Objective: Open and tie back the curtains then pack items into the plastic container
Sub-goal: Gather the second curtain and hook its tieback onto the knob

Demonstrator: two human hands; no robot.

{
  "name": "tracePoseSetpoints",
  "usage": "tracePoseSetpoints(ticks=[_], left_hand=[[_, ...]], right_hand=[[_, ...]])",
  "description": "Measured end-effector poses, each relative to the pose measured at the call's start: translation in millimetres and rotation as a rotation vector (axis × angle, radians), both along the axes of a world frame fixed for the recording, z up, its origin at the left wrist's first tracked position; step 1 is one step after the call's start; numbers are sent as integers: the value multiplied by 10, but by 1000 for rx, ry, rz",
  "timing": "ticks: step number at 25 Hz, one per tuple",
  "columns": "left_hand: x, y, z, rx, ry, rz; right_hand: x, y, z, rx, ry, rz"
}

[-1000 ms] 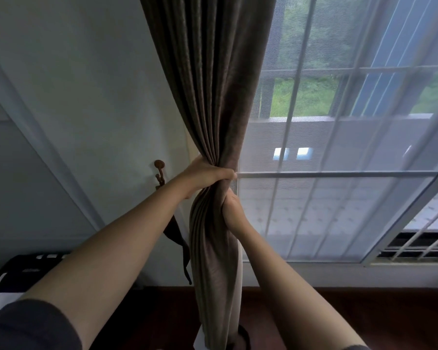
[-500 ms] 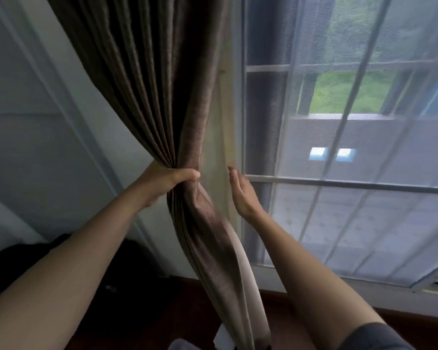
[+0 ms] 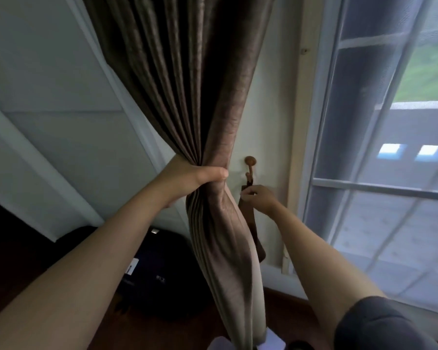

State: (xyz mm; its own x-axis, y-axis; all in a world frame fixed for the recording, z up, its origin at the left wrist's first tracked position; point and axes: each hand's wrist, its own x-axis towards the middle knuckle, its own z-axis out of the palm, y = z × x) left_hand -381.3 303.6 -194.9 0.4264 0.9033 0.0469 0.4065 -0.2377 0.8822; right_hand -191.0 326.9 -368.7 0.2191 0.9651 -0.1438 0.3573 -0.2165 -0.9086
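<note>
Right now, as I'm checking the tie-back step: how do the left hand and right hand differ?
The left hand wraps fully round the bunched curtain; the right hand only pinches the top of the strap hanging from the hook. The left hand sits higher, left of the hook; the right hand is lower, just beneath it. Both hold brown fabric.

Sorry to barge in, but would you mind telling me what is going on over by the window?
A person is tying back the brown curtain. Their left hand grips it gathered into a bunch. Their right hand pinches the top of the tieback strap, which hangs from the wall hook beside the window frame. The strap is not yet around the curtain.
</note>
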Motion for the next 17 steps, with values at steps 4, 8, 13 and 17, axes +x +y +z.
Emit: tracePoseSetpoints(ticks=[4, 8, 13, 17], left_hand=[[-29, 41, 21, 3, -19, 3], [28, 28, 16, 14, -24, 1], [210, -31, -28, -9, -9, -10], [521, -139, -105, -22, -28, -55]], right_hand=[[57, -227, -85, 104, 104, -24], [436, -685, 66, 126, 174, -30], [1192, -1187, 513, -195, -414, 231], [1446, -1588, 1007, -188, -567, 162]])
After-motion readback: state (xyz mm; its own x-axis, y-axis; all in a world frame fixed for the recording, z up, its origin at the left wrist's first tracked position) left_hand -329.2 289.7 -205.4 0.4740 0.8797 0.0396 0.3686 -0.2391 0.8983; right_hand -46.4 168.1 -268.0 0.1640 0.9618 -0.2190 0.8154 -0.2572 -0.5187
